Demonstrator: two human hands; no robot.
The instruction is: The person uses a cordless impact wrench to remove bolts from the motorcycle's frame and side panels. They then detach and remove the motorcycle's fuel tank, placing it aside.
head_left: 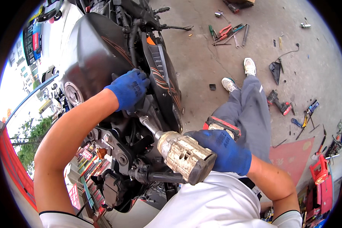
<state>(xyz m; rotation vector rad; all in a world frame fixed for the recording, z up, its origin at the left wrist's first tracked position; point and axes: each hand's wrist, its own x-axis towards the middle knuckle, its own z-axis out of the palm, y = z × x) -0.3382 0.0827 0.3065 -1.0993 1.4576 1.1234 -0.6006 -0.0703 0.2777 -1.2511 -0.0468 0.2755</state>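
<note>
Impact wrench, worn silver-grey w/ scuffed housing, is held centre-frame in the right hand, just above the person's white shirt. Blue-gloved fingers are wrapped fully round its grip; a red-and-black battery pack is seen just behind the glove. An extension shaft runs from the wrench nose up-left into the motorcycle's frame area, where its tip is hidden under the left hand.

Left hand, also in a blue glove, is pressed against the bike at the join betw. the black fuel tank and the side fairing w/ orange stripes. Its fingers are curled down over the shaft's end; whether anything is actually gripped can't be told.

A chrome fuel cap is seen on the tank's left side. Handlebar grip lies just below the wrench.

Grey-trousered legs are stretched over the concrete floor, ending in white shoes. Pliers and screwdrivers are scattered well beyond the feet. A second power tool lies right of the legs, and a red toolbox is seen at the right edge.
</note>
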